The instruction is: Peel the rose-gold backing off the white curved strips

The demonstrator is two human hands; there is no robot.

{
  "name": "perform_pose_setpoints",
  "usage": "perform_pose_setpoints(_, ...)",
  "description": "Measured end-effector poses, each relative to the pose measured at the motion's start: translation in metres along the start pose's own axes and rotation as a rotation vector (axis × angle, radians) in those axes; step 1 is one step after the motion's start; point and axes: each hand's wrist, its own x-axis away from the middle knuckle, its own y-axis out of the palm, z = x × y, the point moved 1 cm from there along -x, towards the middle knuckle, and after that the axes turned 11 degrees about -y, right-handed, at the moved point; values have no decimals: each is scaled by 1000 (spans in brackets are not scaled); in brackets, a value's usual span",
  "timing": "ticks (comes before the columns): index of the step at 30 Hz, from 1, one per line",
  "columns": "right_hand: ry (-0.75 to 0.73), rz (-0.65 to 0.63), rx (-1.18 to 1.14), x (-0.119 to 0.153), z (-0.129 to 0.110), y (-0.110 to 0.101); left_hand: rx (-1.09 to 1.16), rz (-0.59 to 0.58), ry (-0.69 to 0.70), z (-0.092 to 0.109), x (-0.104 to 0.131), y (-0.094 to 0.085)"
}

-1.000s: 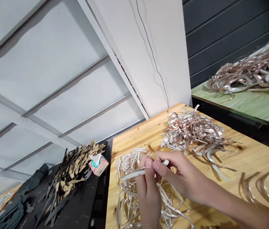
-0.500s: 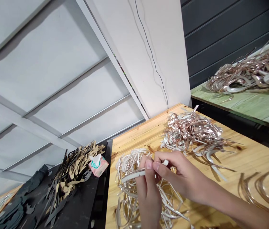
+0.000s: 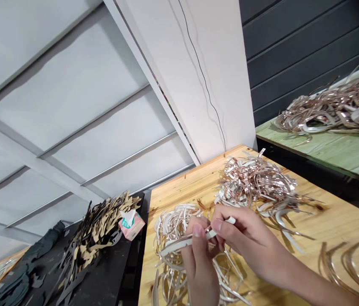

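Observation:
Both hands pinch one narrow strip [image 3: 177,245], white on the face toward me, above the wooden table [image 3: 179,185]. My left hand [image 3: 200,259] is closed on its middle, thumb on top. Just to the right, my right hand [image 3: 246,236] grips the strip near its end, which pokes out past the fingers. Beneath the hands lies a loose tangle of white and shiny strips [image 3: 171,278]. Beyond my right hand sits a pile of rose-gold and white strips [image 3: 257,176]. Some fingertips are hidden behind the strip and hands.
A few curved strips [image 3: 335,263] lie apart at the table's right. A black table [image 3: 103,276] on the left bears tan and black scraps [image 3: 103,225] and a tissue box [image 3: 131,225]. Rearward right, a green-topped table [image 3: 341,157] carries more shiny strips [image 3: 335,110].
My right hand has shifted slightly right along the strip, so more of it shows between the two hands. The view has tilted a little upward.

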Motion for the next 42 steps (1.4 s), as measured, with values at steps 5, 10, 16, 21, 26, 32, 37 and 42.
perform_pose_setpoints(5, 23, 32, -129, 1, -2, -1, 171, -81, -49, 4, 2, 9)
perform_pose_setpoints(10, 115, 113, -332, 3, -5, 1, 320, -154, -10, 9, 4, 19)
perform_pose_setpoints(16, 145, 279, -526, 1, -7, 0, 421, -225, -79, 14, 10, 25)
perform_pose_setpoints(21, 45, 382, -706, -2, -11, -3, 467, -243, -45, 8, 6, 26)
perform_pose_setpoints(26, -82, 441, -789, -3, -12, -4, 376, -174, 215, -2, -6, 24)
perform_pose_setpoints(32, -78, 268, -626, -7, -2, 4, 479, 19, 329, 12, 1, 28)
perform_pose_setpoints(37, 1, 85, 5, 2, 6, 4, 446, 30, 331, 12, 10, 22)
perform_pose_setpoints(42, -6, 22, 201, 10, -2, -2, 388, -209, 415, 10, 4, 13)
